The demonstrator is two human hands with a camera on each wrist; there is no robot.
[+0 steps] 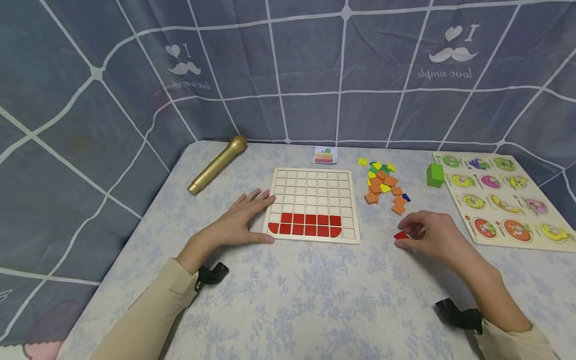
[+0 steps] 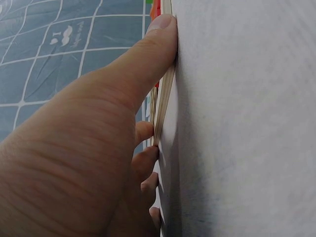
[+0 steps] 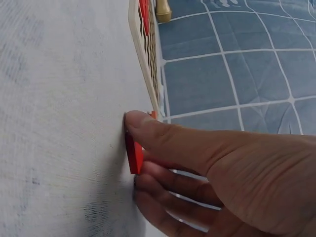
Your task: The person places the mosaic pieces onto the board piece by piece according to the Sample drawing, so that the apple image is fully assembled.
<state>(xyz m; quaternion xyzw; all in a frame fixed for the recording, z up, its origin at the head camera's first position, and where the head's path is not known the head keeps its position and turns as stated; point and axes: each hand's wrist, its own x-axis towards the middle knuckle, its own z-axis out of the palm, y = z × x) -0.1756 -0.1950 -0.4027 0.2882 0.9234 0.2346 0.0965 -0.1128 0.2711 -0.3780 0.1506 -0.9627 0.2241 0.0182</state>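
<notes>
A wooden grid board lies on the table, its lower rows partly filled with red tiles. My left hand lies flat beside the board's left edge, its thumb pressed against the board's near corner. My right hand is to the right of the board and pinches a small red tile between thumb and fingers at the table surface; the same red tile shows edge-on in the right wrist view. A heap of loose orange, yellow and green tiles lies beyond that hand.
A gold microphone lies at the back left. A small pattern card stands behind the board. A green block and a fruit peg puzzle are on the right. A blue checked cloth walls the table.
</notes>
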